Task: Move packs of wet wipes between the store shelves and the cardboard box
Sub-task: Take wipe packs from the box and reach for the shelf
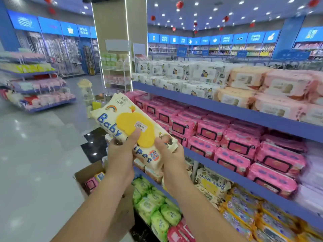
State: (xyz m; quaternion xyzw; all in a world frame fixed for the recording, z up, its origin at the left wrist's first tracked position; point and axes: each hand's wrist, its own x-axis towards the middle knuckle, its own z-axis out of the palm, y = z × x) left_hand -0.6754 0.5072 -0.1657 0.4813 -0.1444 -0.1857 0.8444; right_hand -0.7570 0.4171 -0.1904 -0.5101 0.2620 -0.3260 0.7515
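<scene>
I hold one cream pack of "Baby wipes" with a yellow lid up in front of me, tilted, above the box. My left hand grips its lower left edge, thumb on the yellow lid. My right hand grips its lower right end, thumb on top. The open cardboard box stands on the floor below my arms, with a pink pack and a yellow-blue pack showing inside. To the right, blue store shelves carry rows of pink wipe packs.
The top shelf holds white packs and peach-pink packs. Lower shelves hold green packs, a matching cream Baby wipes pack and yellow-purple packs. A shiny floor aisle, a pillar and another shelf unit lie to the left.
</scene>
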